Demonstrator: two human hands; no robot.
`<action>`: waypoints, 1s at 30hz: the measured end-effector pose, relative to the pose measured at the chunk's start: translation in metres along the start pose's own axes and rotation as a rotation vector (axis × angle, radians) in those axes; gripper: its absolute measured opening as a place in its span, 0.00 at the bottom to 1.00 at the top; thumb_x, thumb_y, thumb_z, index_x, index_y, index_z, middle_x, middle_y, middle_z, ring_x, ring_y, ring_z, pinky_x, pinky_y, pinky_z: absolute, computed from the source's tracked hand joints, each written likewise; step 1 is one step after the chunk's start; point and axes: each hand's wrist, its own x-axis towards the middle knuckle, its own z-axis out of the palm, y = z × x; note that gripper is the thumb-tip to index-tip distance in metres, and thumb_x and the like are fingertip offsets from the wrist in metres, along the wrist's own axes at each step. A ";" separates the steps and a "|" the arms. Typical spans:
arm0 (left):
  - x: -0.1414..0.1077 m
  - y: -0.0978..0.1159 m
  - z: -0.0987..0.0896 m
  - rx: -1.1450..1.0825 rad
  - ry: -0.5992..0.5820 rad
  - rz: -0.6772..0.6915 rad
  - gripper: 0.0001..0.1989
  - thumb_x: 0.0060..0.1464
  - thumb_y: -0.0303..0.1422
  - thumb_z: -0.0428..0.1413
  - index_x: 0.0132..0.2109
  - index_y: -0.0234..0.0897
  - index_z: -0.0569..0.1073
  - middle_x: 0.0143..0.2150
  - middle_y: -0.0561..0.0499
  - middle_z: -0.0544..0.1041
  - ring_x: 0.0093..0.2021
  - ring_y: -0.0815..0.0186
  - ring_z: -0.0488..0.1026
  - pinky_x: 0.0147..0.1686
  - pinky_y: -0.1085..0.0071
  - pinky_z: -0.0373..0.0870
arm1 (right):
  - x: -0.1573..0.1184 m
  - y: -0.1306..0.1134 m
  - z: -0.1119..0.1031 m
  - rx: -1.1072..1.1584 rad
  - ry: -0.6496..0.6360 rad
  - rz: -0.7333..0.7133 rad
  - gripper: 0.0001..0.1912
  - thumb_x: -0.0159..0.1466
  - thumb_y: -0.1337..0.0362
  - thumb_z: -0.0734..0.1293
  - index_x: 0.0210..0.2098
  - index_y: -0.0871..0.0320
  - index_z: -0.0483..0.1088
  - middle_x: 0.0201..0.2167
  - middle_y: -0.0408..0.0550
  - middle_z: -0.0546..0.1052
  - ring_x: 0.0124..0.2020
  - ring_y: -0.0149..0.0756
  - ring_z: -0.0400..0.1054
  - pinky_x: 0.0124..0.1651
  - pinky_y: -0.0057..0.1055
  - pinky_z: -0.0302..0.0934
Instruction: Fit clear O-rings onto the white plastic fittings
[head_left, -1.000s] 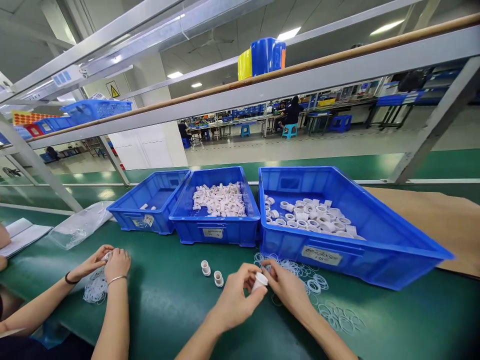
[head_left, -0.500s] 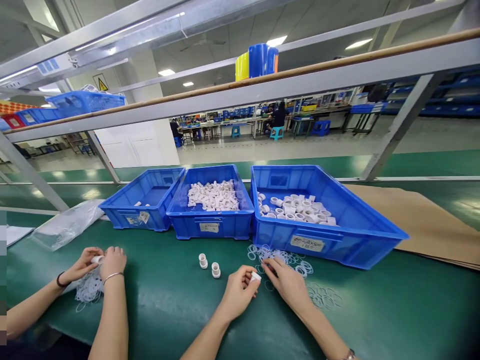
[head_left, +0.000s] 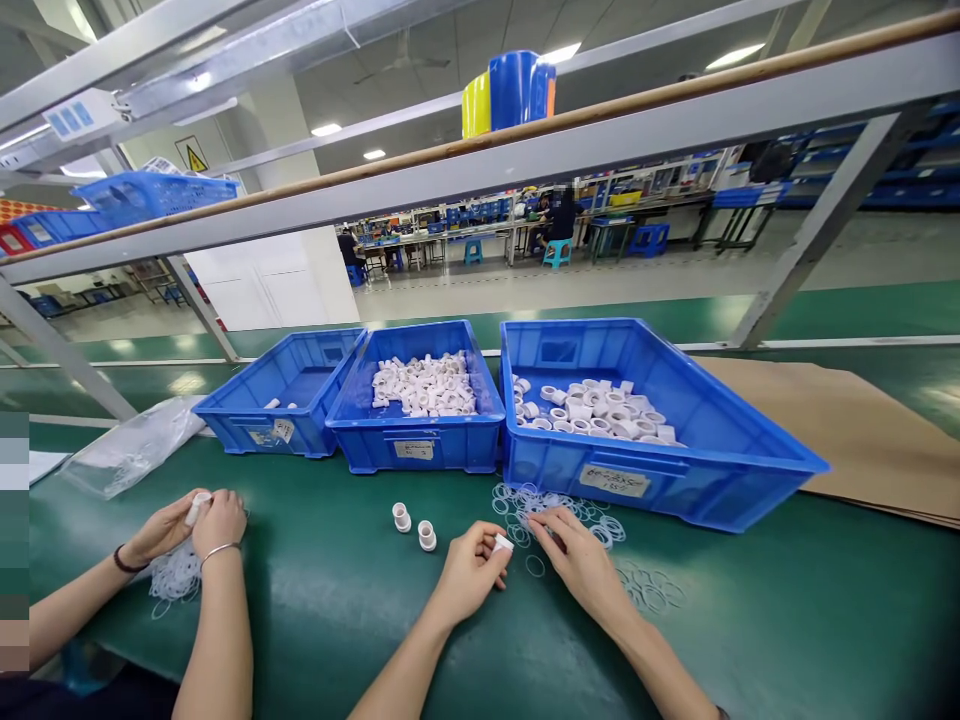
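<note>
- The person's left hand (head_left: 469, 575) pinches a small white plastic fitting (head_left: 502, 543) between thumb and fingertips, just above the green table (head_left: 750, 620).
- The right hand (head_left: 577, 560) rests its fingertips, loosely spread, on the pile of clear rubber rings (head_left: 570, 510) before the large blue bin (head_left: 675, 460).
</note>
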 end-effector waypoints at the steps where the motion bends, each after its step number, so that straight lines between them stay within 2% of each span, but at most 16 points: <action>1: 0.000 0.001 0.000 0.000 -0.001 0.000 0.20 0.57 0.44 0.58 0.49 0.33 0.72 0.34 0.51 0.70 0.30 0.69 0.72 0.25 0.74 0.73 | 0.001 0.000 -0.001 0.033 -0.001 0.006 0.22 0.73 0.47 0.54 0.45 0.52 0.74 0.43 0.50 0.76 0.35 0.39 0.72 0.39 0.35 0.67; 5: 0.001 0.002 0.000 0.001 -0.007 -0.004 0.21 0.56 0.45 0.58 0.49 0.33 0.72 0.34 0.51 0.70 0.30 0.69 0.72 0.25 0.74 0.73 | 0.003 0.003 -0.001 0.115 -0.028 0.034 0.21 0.72 0.48 0.55 0.44 0.53 0.74 0.41 0.51 0.77 0.40 0.42 0.72 0.44 0.37 0.66; 8: 0.002 0.002 0.000 0.000 -0.010 -0.011 0.22 0.56 0.45 0.59 0.49 0.33 0.72 0.34 0.51 0.70 0.30 0.69 0.72 0.25 0.74 0.73 | 0.003 0.007 0.001 0.131 -0.039 0.052 0.21 0.72 0.50 0.55 0.47 0.53 0.73 0.44 0.52 0.76 0.42 0.43 0.72 0.46 0.38 0.65; 12: 0.001 0.001 0.000 -0.003 -0.016 -0.010 0.22 0.56 0.45 0.59 0.49 0.33 0.72 0.34 0.51 0.70 0.30 0.69 0.71 0.25 0.74 0.73 | 0.002 0.007 0.001 0.125 -0.023 0.093 0.20 0.71 0.50 0.56 0.51 0.54 0.70 0.43 0.52 0.77 0.38 0.42 0.72 0.44 0.38 0.66; 17: -0.002 0.004 -0.001 -0.022 -0.042 -0.007 0.22 0.55 0.42 0.60 0.53 0.34 0.72 0.36 0.51 0.71 0.32 0.69 0.71 0.27 0.74 0.73 | 0.001 -0.004 -0.002 0.137 -0.020 0.073 0.17 0.71 0.49 0.56 0.41 0.53 0.69 0.33 0.48 0.75 0.29 0.39 0.68 0.37 0.36 0.64; 22: -0.002 0.008 -0.003 -0.020 -0.092 -0.009 0.28 0.54 0.35 0.61 0.61 0.41 0.68 0.37 0.52 0.72 0.31 0.71 0.71 0.30 0.74 0.74 | -0.001 -0.018 -0.003 0.221 -0.118 0.009 0.17 0.72 0.49 0.57 0.38 0.52 0.69 0.36 0.46 0.73 0.30 0.36 0.65 0.36 0.34 0.61; 27: -0.003 0.010 -0.003 0.006 -0.075 0.010 0.18 0.54 0.39 0.61 0.50 0.35 0.74 0.34 0.52 0.71 0.31 0.71 0.69 0.26 0.76 0.73 | -0.002 -0.032 -0.012 0.353 -0.250 0.012 0.17 0.72 0.50 0.60 0.36 0.53 0.71 0.35 0.45 0.71 0.33 0.36 0.65 0.37 0.32 0.59; 30: -0.006 0.011 -0.002 0.008 -0.048 0.014 0.20 0.54 0.42 0.62 0.48 0.35 0.74 0.34 0.52 0.71 0.29 0.71 0.68 0.21 0.77 0.72 | -0.003 -0.038 -0.020 0.419 -0.330 -0.006 0.16 0.71 0.51 0.61 0.34 0.53 0.71 0.34 0.44 0.69 0.34 0.35 0.64 0.36 0.31 0.57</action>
